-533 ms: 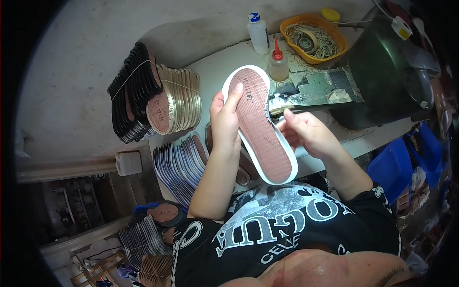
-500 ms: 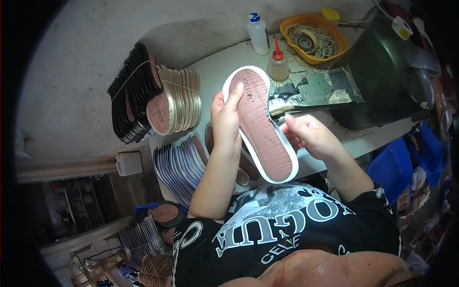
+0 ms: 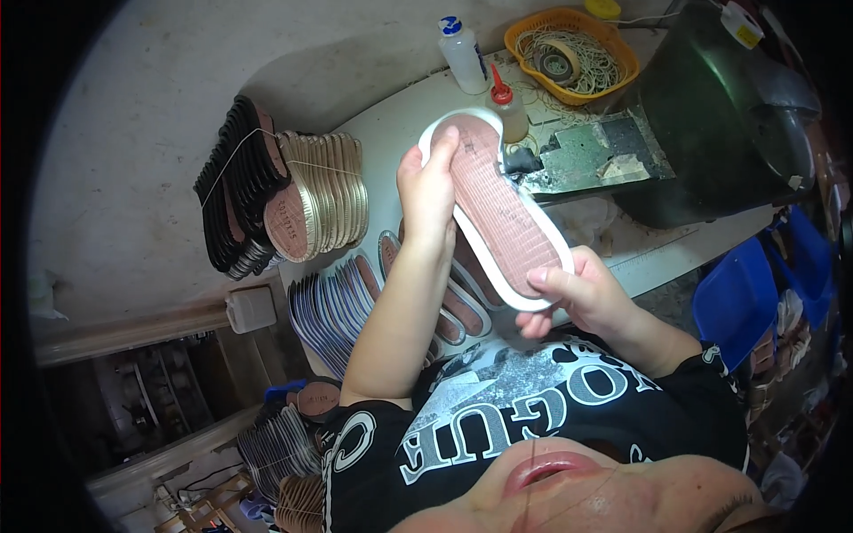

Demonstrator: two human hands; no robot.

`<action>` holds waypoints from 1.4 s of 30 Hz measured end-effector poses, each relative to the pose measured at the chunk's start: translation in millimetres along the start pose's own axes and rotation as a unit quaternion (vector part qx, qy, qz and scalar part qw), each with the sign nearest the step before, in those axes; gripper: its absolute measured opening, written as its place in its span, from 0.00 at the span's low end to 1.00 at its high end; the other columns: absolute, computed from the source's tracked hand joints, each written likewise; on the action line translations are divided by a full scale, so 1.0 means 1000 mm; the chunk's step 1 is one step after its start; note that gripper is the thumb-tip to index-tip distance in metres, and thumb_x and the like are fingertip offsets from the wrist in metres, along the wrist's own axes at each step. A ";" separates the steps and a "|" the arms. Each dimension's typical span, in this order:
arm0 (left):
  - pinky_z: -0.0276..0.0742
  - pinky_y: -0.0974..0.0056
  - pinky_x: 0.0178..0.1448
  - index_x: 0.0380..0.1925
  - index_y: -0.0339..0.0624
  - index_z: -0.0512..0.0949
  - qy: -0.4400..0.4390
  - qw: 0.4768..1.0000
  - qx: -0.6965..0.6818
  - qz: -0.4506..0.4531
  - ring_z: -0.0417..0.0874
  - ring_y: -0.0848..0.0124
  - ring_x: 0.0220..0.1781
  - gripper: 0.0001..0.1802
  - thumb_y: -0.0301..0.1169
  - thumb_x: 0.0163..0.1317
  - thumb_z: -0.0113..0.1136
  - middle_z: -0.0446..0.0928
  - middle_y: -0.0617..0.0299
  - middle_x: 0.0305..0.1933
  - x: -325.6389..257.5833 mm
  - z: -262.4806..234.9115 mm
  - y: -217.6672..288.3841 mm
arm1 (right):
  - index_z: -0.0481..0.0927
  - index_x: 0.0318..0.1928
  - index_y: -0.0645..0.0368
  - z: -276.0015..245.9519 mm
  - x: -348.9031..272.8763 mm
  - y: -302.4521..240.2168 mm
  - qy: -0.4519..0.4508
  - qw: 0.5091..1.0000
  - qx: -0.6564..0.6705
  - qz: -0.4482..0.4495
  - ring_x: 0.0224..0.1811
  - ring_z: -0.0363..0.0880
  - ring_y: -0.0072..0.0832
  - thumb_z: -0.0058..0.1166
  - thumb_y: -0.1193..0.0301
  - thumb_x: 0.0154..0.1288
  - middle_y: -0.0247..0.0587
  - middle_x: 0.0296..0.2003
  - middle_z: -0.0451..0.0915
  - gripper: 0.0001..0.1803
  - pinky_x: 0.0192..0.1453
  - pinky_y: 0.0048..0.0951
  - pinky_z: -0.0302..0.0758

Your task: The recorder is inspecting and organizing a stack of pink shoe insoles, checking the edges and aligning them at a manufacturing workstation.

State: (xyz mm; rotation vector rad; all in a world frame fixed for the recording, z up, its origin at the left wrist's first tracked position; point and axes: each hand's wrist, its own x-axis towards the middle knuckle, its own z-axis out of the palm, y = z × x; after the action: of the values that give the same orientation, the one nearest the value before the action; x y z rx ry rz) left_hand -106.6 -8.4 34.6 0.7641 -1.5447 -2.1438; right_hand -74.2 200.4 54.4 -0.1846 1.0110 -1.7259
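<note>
While left fingers (image 3: 444,145) pinch one end, right fingers (image 3: 553,282) the other, a white-rimmed shoe sole (image 3: 508,209) spans between them | looks like edge-aligning to me | next move probably calls for steady two-handed turning

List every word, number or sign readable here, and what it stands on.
Wording located, not copied:
Black shirt: large pale lettering, upside down.
Held sole: dark marks, too blurred to read.
Gold-edged stack: dark stamped characters on its pink front face.
Yellow label: marks too small to read.
</note>
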 end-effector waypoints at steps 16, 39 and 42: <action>0.32 0.48 0.75 0.31 0.45 0.82 -0.539 0.570 0.580 0.220 0.64 0.59 0.68 0.23 0.53 0.45 0.69 0.78 0.60 0.45 0.059 -0.012 0.086 | 0.77 0.40 0.68 0.026 0.040 0.001 0.092 0.990 0.066 -0.089 0.23 0.82 0.25 0.47 0.62 0.70 0.45 0.25 0.82 0.18 0.26 0.20 0.78; 0.68 0.67 0.33 0.29 0.37 0.77 -0.518 0.598 0.606 0.079 0.71 0.72 0.25 0.18 0.43 0.59 0.61 0.71 0.60 0.20 0.038 -0.015 0.108 | 0.77 0.46 0.72 0.023 0.044 -0.005 0.083 0.989 0.074 -0.100 0.39 0.84 0.27 0.47 0.66 0.71 0.49 0.37 0.82 0.18 0.43 0.21 0.81; 0.67 0.67 0.30 0.30 0.35 0.76 -0.511 0.617 0.595 0.063 0.69 0.75 0.24 0.19 0.43 0.61 0.59 0.70 0.62 0.20 0.027 -0.021 0.107 | 0.78 0.41 0.71 0.020 0.043 -0.005 0.079 0.990 0.064 -0.099 0.39 0.84 0.28 0.47 0.64 0.71 0.49 0.37 0.82 0.18 0.42 0.21 0.81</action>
State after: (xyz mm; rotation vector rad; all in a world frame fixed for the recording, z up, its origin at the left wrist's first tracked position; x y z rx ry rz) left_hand -114.5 -74.1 125.1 -0.5444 -3.5077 -1.0417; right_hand -84.2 153.4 55.4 -0.0689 1.0188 -2.0059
